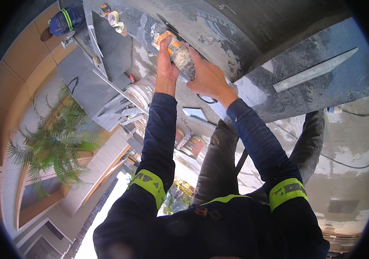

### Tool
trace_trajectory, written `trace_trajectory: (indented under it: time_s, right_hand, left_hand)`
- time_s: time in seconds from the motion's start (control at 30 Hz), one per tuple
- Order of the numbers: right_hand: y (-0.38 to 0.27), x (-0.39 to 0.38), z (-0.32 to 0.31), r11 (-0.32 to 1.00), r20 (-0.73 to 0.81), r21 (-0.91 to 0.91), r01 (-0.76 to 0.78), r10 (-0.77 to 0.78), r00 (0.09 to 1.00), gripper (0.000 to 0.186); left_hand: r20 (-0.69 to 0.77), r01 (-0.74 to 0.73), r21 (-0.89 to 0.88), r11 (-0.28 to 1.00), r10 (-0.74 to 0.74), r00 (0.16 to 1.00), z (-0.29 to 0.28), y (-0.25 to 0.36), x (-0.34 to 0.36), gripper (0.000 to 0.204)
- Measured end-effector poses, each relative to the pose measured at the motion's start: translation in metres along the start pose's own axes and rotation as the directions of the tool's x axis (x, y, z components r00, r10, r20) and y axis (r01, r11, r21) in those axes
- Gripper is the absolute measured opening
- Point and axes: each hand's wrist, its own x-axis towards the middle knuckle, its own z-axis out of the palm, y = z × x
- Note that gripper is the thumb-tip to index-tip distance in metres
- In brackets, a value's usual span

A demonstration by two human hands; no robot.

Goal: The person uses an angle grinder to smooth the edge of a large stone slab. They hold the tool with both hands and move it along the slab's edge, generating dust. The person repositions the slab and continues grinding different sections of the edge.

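Both my hands are wrapped round a dusty power tool that looks like an angle grinder (182, 58), with a dark body and orange patches. My left hand (166, 64) grips it from the left near its front end, thumb along the top. From the right, my right hand (210, 77) closes round the rear of the body. The tool's front end is over the grey stone slab (219, 43), beside a dark, blade-like shape; whether it touches the slab I cannot tell. A black cord loops below my right hand.
A long, pale, pointed strip (316, 70) lies on the slab at the right. On the left are a tape measure (104, 10), tape rolls (113, 18), a white bucket (140, 94) and paint cans (192, 146). Another person in dark blue (67, 20) is at far left. Cables cross the floor.
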Motion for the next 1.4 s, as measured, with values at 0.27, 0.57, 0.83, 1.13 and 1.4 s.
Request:
trace_trajectory:
  time_s: [0.27, 0.57, 0.83, 1.13, 1.4]
  right_hand:
    - [-0.019, 0.023, -0.005, 0.999, 0.011, -0.036, 0.012, -0.012, 1.0, 0.113]
    - [-0.004, 0.01, -0.001, 1.0, 0.029, -0.029, 0.006, -0.006, 1.0, 0.126]
    - [-0.004, 0.003, -0.001, 0.998, -0.022, -0.056, 0.017, -0.019, 1.0, 0.11]
    - [-0.002, 0.003, -0.003, 0.999, -0.003, -0.048, 0.024, -0.024, 1.0, 0.109]
    - [0.003, -0.008, -0.003, 0.999, 0.029, -0.042, 0.03, -0.029, 0.999, 0.109]
  left_hand:
    - [-0.016, -0.025, 0.001, 1.0, 0.025, 1.0, 0.0, 0.018, 0.017, 0.042]
    - [0.023, 0.001, -0.038, 0.999, 0.0, 1.0, -0.002, 0.006, 0.008, 0.038]
    - [0.005, -0.007, -0.038, 0.999, 0.008, 1.0, 0.004, 0.003, -0.001, 0.038]
    - [0.055, 0.014, -0.045, 0.999, -0.012, 0.998, 0.004, 0.004, -0.003, 0.034]
    - [-0.033, -0.047, 0.006, 0.999, 0.048, 0.998, 0.004, -0.005, -0.015, 0.046]
